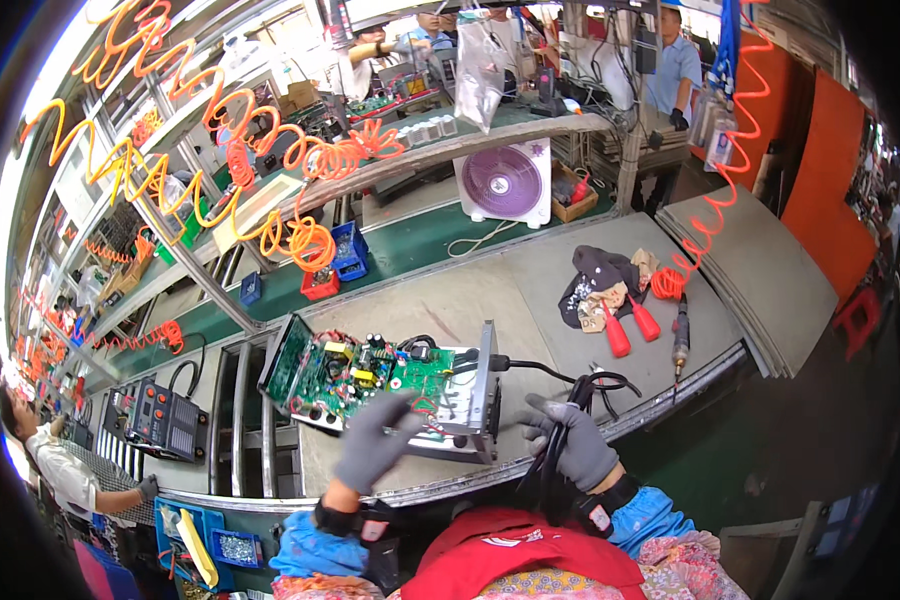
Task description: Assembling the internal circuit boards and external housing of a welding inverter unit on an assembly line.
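Note:
In front of me an opened electronic unit [395,375] lies on the bench, its green circuit boards, wiring and metal end panel exposed. Black cables [535,366] leave the panel and run right. My right hand [582,450], in a grey glove, is closed around a looped bundle of black cable [553,455] near the bench's front edge. Over the front side of the unit hovers my left hand [375,442], also gloved, with its fingers apart and nothing visible in it. Whether its fingertips touch the unit cannot be made out.
Red-handled tools [618,335], a dark cloth [600,275] and a screwdriver on an orange coiled hose [681,345] lie at the right. A purple fan [503,183] stands behind. At left are rollers [238,420], a finished-looking black unit [160,420] and a co-worker [65,465].

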A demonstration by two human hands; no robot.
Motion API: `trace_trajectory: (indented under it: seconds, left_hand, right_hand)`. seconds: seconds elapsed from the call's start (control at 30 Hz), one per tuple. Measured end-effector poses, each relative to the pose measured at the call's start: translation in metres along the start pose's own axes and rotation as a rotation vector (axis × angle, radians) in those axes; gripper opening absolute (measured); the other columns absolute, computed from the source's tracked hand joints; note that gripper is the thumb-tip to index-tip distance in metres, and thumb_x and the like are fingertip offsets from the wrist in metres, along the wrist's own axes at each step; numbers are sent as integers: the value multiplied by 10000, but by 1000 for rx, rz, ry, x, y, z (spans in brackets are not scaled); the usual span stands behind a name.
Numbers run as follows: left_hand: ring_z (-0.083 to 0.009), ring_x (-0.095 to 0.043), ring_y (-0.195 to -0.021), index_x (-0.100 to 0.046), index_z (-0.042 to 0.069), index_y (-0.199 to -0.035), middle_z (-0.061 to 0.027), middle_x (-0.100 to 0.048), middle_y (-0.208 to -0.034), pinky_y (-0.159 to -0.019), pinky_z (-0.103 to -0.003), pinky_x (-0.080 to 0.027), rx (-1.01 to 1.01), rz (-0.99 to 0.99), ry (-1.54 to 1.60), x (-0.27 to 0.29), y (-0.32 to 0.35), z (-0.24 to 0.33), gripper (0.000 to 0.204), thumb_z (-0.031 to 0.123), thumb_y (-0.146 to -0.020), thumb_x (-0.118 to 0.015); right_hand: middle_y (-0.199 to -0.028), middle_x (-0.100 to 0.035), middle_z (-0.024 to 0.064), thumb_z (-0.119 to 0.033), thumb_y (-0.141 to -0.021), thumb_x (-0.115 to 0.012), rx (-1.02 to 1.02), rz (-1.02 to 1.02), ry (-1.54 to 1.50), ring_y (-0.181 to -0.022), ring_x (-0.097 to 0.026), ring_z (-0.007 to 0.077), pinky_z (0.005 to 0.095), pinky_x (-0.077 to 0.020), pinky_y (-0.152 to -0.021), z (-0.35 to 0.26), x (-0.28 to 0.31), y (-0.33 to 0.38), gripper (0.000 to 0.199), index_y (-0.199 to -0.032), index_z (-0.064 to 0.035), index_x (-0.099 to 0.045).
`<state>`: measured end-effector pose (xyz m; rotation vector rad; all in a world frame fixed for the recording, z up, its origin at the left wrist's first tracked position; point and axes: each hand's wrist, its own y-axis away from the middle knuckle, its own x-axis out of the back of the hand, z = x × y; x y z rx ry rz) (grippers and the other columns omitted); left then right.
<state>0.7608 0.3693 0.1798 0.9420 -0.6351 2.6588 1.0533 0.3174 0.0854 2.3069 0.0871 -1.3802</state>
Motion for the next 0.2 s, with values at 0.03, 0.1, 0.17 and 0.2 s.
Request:
trace_trajectory:
  seconds: [0.03,0.1,0.17,0.2]
  left_hand:
    - [-189,-664,-894,-650,31,-1149,-98,-669,-1000,-784,-306,-532,21,171,-4,25,0,-19,311,107,-850,-687]
    - [-158,-617,-988,-651,21,-1132,-71,-665,-1052,-881,-298,-494,221,510,20,84,0,-55,271,106,-875,-648]
    - [-163,-604,-979,-643,-27,-1141,-80,-656,-1071,-896,-294,-479,280,860,30,153,24,-156,285,127,-901,-635]
    - [-159,-590,-1024,-624,6,-1228,-97,-642,-1173,-923,-289,-463,535,849,33,185,40,-193,414,224,-882,-686]
  right_hand:
    - [-1096,-666,179,-185,-940,-532,26,-2,-31,-841,-645,219,305,-540,-686,-4,-3,-9,398,-1298,-17,-494]
    - [-1120,-657,188,-190,-940,-536,75,46,-33,-842,-647,219,313,-547,-701,-7,-9,-26,417,-1317,-22,-481]
    - [-1138,-648,195,-198,-939,-544,91,66,-16,-843,-647,231,322,-553,-709,-2,-19,-44,430,-1337,-53,-469]
    - [-1157,-638,202,-207,-939,-552,113,99,-7,-844,-648,244,331,-558,-718,2,-20,-56,445,-1356,-84,-456]
